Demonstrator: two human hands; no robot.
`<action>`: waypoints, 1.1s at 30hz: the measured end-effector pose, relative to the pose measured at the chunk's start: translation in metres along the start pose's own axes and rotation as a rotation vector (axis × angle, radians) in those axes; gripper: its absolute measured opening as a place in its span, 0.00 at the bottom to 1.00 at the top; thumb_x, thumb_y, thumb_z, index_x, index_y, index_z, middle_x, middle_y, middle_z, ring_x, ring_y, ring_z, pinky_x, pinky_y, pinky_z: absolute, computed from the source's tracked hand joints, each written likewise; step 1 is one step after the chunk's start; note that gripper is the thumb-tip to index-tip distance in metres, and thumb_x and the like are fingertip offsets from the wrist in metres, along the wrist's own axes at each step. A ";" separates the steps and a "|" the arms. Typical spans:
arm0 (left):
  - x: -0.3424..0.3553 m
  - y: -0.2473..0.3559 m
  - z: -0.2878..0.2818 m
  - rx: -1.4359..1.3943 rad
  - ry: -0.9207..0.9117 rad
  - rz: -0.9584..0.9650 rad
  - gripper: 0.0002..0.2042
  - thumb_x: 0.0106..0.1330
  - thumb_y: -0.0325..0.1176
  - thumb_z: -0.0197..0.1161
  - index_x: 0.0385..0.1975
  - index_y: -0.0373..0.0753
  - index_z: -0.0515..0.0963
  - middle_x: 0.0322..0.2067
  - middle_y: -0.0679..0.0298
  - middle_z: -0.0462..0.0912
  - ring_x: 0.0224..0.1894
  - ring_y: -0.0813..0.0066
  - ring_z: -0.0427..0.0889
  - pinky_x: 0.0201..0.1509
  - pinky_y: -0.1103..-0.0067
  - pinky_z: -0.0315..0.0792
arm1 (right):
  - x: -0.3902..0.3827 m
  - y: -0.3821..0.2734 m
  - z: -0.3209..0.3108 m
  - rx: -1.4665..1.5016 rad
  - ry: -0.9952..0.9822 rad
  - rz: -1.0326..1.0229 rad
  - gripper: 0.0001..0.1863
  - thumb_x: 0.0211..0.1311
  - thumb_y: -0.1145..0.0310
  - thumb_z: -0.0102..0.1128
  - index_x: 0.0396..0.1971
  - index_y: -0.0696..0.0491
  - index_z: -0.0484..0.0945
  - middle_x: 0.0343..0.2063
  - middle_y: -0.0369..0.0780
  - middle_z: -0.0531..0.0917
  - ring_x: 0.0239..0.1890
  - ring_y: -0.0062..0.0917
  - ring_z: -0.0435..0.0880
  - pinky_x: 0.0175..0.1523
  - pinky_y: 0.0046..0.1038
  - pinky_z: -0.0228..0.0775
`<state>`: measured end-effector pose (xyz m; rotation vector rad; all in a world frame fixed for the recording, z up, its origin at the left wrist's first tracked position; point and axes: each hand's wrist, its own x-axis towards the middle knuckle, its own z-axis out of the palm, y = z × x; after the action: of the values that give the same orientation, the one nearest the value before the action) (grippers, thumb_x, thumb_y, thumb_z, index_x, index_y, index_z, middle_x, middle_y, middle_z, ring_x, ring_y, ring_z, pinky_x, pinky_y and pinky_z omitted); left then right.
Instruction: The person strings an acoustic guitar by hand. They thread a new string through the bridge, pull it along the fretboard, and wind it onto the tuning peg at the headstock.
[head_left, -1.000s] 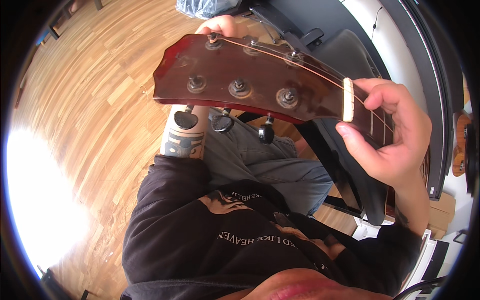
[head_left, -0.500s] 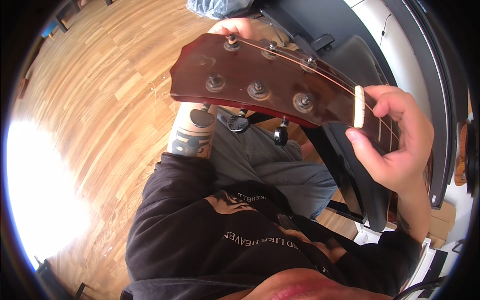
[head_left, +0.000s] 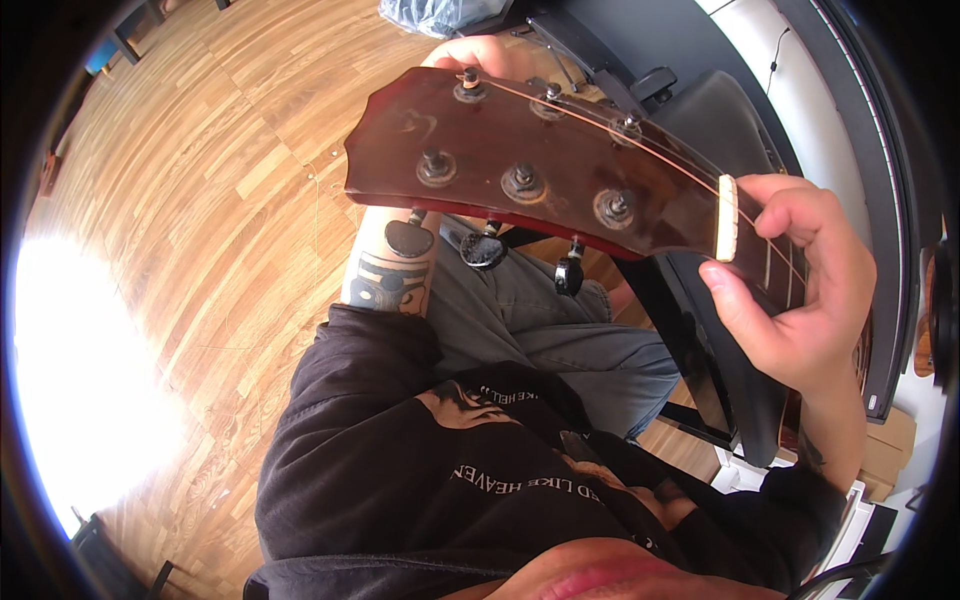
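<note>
A guitar's dark red-brown headstock point(head_left: 560, 160) lies across the view, with its pale nut point(head_left: 727, 218) at the right end. A copper-coloured string point(head_left: 600, 128) runs from the far-left tuning post point(head_left: 470, 86) over the nut; thin strings lie beside it. No string shows on the near-side posts point(head_left: 523, 181), whose dark tuning pegs point(head_left: 484, 249) stick out below. My left hand point(head_left: 470, 54) is curled at the far edge beside the wound post; its fingertips and whatever they grip are hidden. My right hand point(head_left: 815, 285) wraps the neck point(head_left: 765, 265) by the nut, index finger bent at the string.
My legs in jeans point(head_left: 520, 300) are below the headstock. A black padded seat point(head_left: 715, 130) and a long keyboard instrument point(head_left: 890, 200) stand at the right. Thin loose strands point(head_left: 312, 172) lie on the wood floor point(head_left: 220, 190). A plastic bag point(head_left: 440, 12) is at the far side.
The headstock and my right hand sit slightly farther right and lower in the picture. Both hands keep about the same places on the guitar.
</note>
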<state>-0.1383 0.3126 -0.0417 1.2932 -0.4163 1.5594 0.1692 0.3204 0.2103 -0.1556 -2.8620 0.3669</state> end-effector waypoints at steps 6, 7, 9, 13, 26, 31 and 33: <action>0.025 -0.028 0.019 -0.115 -0.020 0.341 0.13 0.69 0.40 0.73 0.43 0.45 0.74 0.47 0.68 0.69 0.53 0.70 0.69 0.60 0.64 0.79 | -0.001 0.001 0.001 0.012 0.007 0.029 0.21 0.53 0.83 0.72 0.44 0.58 0.70 0.49 0.50 0.84 0.46 0.23 0.84 0.55 0.24 0.74; 0.028 -0.028 0.019 -0.132 -0.051 0.376 0.13 0.69 0.39 0.73 0.42 0.45 0.74 0.46 0.68 0.69 0.53 0.70 0.69 0.60 0.65 0.79 | -0.001 0.001 0.001 0.012 0.007 0.024 0.22 0.54 0.83 0.72 0.44 0.58 0.70 0.49 0.50 0.84 0.47 0.23 0.84 0.56 0.24 0.74; 0.021 -0.019 0.032 -0.091 0.117 0.250 0.13 0.69 0.39 0.73 0.42 0.46 0.74 0.46 0.69 0.69 0.53 0.70 0.69 0.61 0.65 0.78 | -0.002 0.002 0.001 0.014 0.008 0.015 0.22 0.54 0.83 0.71 0.46 0.59 0.71 0.49 0.49 0.84 0.47 0.24 0.84 0.56 0.25 0.75; 0.009 -0.002 0.033 -0.006 0.244 0.045 0.13 0.69 0.39 0.73 0.42 0.47 0.74 0.46 0.71 0.69 0.53 0.70 0.69 0.62 0.66 0.77 | -0.001 -0.001 -0.002 -0.012 -0.012 0.035 0.24 0.52 0.83 0.72 0.50 0.60 0.74 0.53 0.51 0.83 0.51 0.29 0.85 0.58 0.27 0.76; 0.009 -0.011 0.023 -0.150 0.185 0.085 0.13 0.69 0.43 0.73 0.38 0.49 0.73 0.44 0.71 0.70 0.50 0.71 0.69 0.55 0.69 0.76 | 0.005 -0.001 -0.004 -0.091 -0.013 -0.053 0.26 0.51 0.82 0.72 0.53 0.62 0.78 0.60 0.55 0.81 0.61 0.39 0.84 0.63 0.34 0.78; 0.008 0.001 0.025 0.132 0.281 -0.035 0.14 0.70 0.42 0.71 0.36 0.44 0.72 0.40 0.69 0.70 0.46 0.72 0.69 0.48 0.72 0.76 | 0.004 0.003 -0.005 -0.077 -0.016 -0.061 0.24 0.52 0.82 0.72 0.51 0.63 0.77 0.60 0.55 0.80 0.58 0.34 0.84 0.60 0.30 0.79; 0.008 -0.001 0.034 0.104 0.275 0.030 0.13 0.71 0.42 0.70 0.37 0.44 0.72 0.40 0.69 0.70 0.46 0.72 0.69 0.48 0.71 0.76 | 0.001 0.005 -0.002 -0.016 0.015 -0.033 0.22 0.52 0.83 0.73 0.48 0.63 0.77 0.60 0.55 0.80 0.56 0.31 0.85 0.58 0.28 0.79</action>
<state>-0.1190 0.2911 -0.0227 1.1325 -0.1825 1.7747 0.1697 0.3257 0.2113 -0.1133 -2.8502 0.3344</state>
